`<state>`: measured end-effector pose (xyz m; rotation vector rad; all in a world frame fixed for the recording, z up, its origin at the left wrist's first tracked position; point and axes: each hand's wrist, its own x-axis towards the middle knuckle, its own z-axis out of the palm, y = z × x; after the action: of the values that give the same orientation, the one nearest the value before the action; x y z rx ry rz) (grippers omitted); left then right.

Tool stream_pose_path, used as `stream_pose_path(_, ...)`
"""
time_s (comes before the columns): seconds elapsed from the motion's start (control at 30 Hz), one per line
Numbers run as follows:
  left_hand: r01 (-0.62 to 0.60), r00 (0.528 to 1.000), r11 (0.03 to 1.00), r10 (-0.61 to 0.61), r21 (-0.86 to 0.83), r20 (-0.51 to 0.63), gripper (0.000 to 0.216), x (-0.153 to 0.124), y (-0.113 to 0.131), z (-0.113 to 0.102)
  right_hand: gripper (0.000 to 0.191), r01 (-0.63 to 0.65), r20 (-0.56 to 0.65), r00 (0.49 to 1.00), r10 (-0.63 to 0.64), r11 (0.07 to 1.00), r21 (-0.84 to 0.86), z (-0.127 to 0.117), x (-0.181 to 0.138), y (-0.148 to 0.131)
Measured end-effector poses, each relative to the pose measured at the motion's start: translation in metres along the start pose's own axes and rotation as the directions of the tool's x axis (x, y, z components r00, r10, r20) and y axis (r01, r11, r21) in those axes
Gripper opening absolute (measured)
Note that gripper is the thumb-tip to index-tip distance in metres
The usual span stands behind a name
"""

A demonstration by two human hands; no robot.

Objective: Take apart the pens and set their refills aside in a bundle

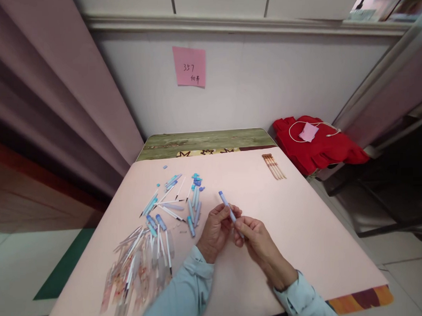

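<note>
A pale blue-violet pen (pixel 225 202) with a darker blue end is held slanted above the table, its dark end pointing up and away. My left hand (pixel 215 227) pinches the pen's middle between thumb and fingers. Lower down, the fingers of my right hand (pixel 255 235) close around its near end, partly hiding it. Just left of my hands lie several blue and lilac pen barrels (pixel 195 203), with small blue caps (pixel 196 179) in a heap behind them. White refills with dark tips (pixel 172 213) are scattered among these parts.
A pile of clear and pinkish pen parts (pixel 132 273) covers the table's near left. At the far right lies a row of tan pens with brown tops (pixel 274 167). Red cloth (pixel 315 144) with a white cord sits beyond the table's right edge. A pink note (pixel 189 65) hangs on the wall.
</note>
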<state>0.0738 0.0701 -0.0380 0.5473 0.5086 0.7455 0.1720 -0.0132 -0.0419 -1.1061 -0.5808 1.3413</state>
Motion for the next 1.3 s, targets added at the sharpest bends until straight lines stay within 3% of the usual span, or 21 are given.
stream_pose_path(0.1, 0.003, 1.0, 1.0, -0.004, -0.014, -0.03, 0.023, 0.001, -0.001, 0.0, 0.037, 0.018, -0.011, 1.0, -0.019, 0.999, -0.044, 0.002, 0.0, 0.001)
stream_pose_path(0.27, -0.079, 0.992, 0.993, 0.069, -0.086, -0.109, 0.022, 0.003, 0.0, 0.002, 0.034, 0.194, -0.1, 0.966, -0.239, 0.924, -0.331, 0.004, -0.003, 0.001)
stream_pose_path(0.37, -0.084, 0.991, 0.995, 0.077, -0.058, -0.11, 0.022, 0.002, 0.0, 0.005, 0.03, 0.184, -0.123, 0.956, -0.265, 0.874, -0.449, 0.002, -0.004, 0.001)
stream_pose_path(0.6, -0.099, 0.991, 0.995, 0.1, 0.012, -0.09, 0.029, -0.002, -0.005, 0.009, 0.031, 0.176, -0.094, 0.965, -0.244, 0.873, -0.455, 0.003, -0.003, 0.001)
stream_pose_path(0.73, -0.082, 0.991, 0.996, 0.079, -0.032, -0.106, 0.03, -0.003, -0.004, 0.008, 0.032, 0.176, -0.074, 0.963, -0.259, 0.812, -0.557, 0.003, -0.007, 0.004)
stream_pose_path(0.87, -0.135, 0.984, 0.988, 0.126, -0.068, -0.124, 0.036, -0.006, 0.005, 0.004, 0.035, 0.177, -0.159, 0.935, -0.318, 0.803, -0.57, -0.002, 0.0, -0.006)
stream_pose_path(0.93, -0.138, 0.988, 0.985, 0.13, -0.105, -0.079, 0.037, -0.009, 0.011, 0.003, 0.035, 0.187, -0.181, 0.918, -0.352, 0.789, -0.585, -0.004, 0.016, -0.019)
stream_pose_path(1.0, -0.09, 0.995, 0.983, 0.095, -0.158, 0.023, 0.038, -0.014, 0.016, 0.002, 0.031, 0.236, -0.085, 0.913, -0.398, 0.689, -0.685, -0.002, 0.039, -0.034)
stream_pose_path(1.07, -0.019, 0.987, 0.982, 0.049, -0.187, 0.155, 0.041, -0.018, 0.016, 0.001, 0.022, 0.328, 0.07, 0.878, -0.473, 0.489, -0.808, 0.007, 0.066, -0.043)
stream_pose_path(1.13, 0.04, 0.959, 0.985, 0.01, -0.169, 0.284, 0.045, -0.023, 0.013, 0.0, 0.019, 0.414, 0.237, 0.858, -0.456, 0.341, -0.844, 0.021, 0.092, -0.043)
stream_pose_path(1.2, 0.081, 0.921, 0.991, -0.033, -0.106, 0.387, 0.048, -0.026, 0.009, 0.0, 0.024, 0.49, 0.375, 0.838, -0.396, 0.246, -0.836, 0.036, 0.113, -0.036)
stream_pose_path(1.3, 0.117, 0.881, 0.993, -0.089, -0.031, 0.465, 0.053, -0.028, 0.006, -0.002, 0.025, 0.519, 0.442, 0.819, -0.366, 0.142, -0.843, 0.053, 0.133, -0.019)
